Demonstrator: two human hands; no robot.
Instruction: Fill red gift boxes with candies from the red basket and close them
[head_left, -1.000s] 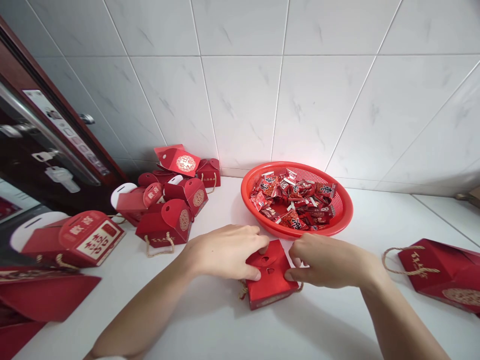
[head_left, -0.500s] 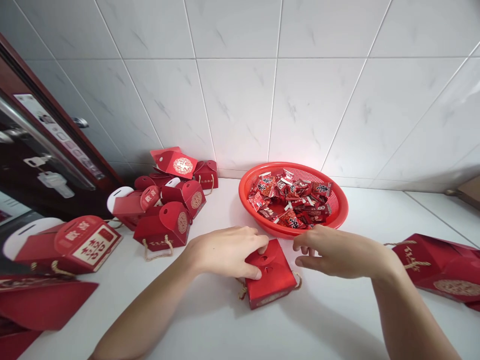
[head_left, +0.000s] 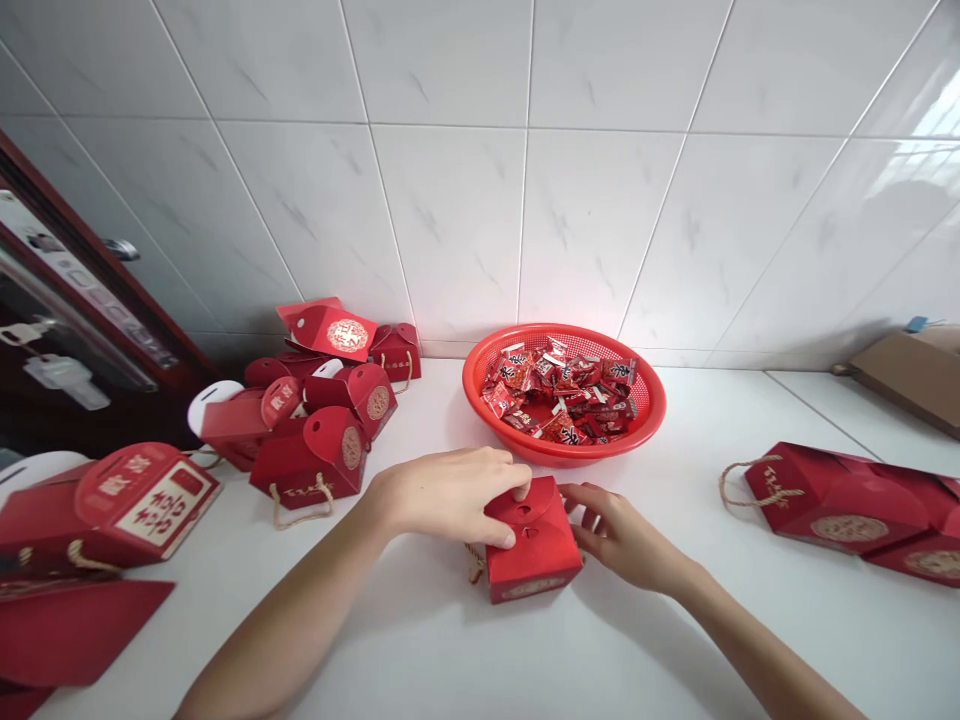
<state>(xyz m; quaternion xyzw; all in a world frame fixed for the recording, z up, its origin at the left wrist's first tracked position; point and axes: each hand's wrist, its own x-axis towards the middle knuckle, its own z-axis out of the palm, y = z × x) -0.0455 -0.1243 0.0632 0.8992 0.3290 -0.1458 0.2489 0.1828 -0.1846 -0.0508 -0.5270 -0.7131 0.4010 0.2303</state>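
Observation:
A small red gift box [head_left: 534, 560] with rope handles stands on the white counter in front of me, its top flaps folded together. My left hand [head_left: 457, 500] grips it from the left, thumb and fingers pressed on the top flaps. Against the box's right side my right hand [head_left: 619, 535] is closed with bent fingers, partly covering the rope handle there. Just behind the box sits a red plastic basket [head_left: 654, 405] holding many wrapped snack packets [head_left: 562, 430].
Several red gift boxes [head_left: 307, 465] are grouped at the left, with a larger one [head_left: 142, 500] nearer me. More red boxes [head_left: 817, 500] lie at the right. A cardboard box [head_left: 911, 375] rests by the tiled wall. A door with keys [head_left: 67, 380] borders the far left.
My right hand has come down and left, from above the counter to the box's right side. My left hand stays on the flaps. The view has shifted to the right.

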